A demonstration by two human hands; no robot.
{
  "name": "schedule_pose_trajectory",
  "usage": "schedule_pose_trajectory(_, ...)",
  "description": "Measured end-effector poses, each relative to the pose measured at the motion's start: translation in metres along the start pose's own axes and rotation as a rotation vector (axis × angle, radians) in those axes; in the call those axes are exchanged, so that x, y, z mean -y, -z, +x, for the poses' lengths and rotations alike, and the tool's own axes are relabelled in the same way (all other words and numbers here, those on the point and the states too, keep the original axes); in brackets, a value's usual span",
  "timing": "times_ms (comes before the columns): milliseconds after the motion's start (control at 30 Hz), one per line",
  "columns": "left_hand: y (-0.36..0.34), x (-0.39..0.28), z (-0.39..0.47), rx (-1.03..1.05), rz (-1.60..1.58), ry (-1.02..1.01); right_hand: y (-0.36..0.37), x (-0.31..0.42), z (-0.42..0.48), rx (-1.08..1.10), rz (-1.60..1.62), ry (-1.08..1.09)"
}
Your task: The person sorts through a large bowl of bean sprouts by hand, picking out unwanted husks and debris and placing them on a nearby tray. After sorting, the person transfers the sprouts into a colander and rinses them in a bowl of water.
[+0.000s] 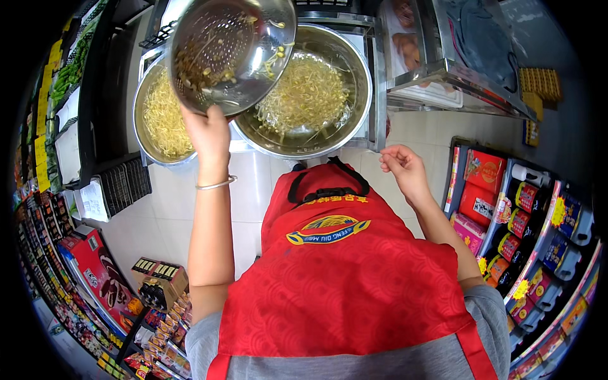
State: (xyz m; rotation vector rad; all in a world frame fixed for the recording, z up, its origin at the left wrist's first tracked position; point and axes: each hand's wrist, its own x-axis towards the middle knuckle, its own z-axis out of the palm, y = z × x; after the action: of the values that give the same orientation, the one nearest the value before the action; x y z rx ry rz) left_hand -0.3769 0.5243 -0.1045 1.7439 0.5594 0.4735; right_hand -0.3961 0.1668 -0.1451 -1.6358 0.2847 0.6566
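Note:
My left hand (207, 133) grips the rim of a perforated stainless-steel colander (259, 57), tilted above two metal basins. A few bean sprouts and brown husks cling to its inside. Beneath it on the right stands a large steel basin (363, 90), with a heap of bean sprouts (311, 95) in what looks like water. The smaller basin (138, 114) on the left holds paler, denser bean sprouts (166, 121); the colander covers part of both basins. My right hand (403, 166) is held out over the floor, fingers curled, near the metal stand's leg (380, 95), with nothing visible in it.
A steel rack (422, 76) stands at the back right. Shelves of packaged goods (517, 242) line the right side. Green vegetables (71, 76) fill a display on the left, above black crates (126, 185). A carton of bottles (159, 285) sits lower left on the tiled floor.

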Motion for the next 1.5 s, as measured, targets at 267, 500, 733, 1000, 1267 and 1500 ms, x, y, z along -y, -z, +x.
schedule_pose_trajectory(267, 0.033, -0.009, -0.023, -0.024, -0.501, 0.587, -0.006, 0.01, 0.013, 0.15, -0.058, -0.05)
schedule_pose_trajectory(500, 0.026, -0.039, -0.067, 0.005, -0.588, 0.512, -0.029, 0.079, 0.02, 0.267, 0.18, 0.05)
schedule_pose_trajectory(733, 0.023, -0.044, -0.082, 0.029, -0.575, 0.464, -0.062, 0.138, 0.012, 0.407, 0.223, 0.238)
schedule_pose_trajectory(1000, 0.013, -0.051, -0.093, 0.026, -0.534, 0.397, -0.109, 0.163, 0.05, 0.32, -0.294, 0.488)
schedule_pose_trajectory(1267, 0.016, -0.044, -0.098, -0.04, -0.527, 0.404, -0.107, 0.161, 0.051, 0.457, 0.035, 0.215)
schedule_pose_trajectory(1500, 0.026, -0.047, -0.101, -0.07, -0.541, 0.409, -0.118, 0.165, 0.034, 0.299, -0.558, 0.842)
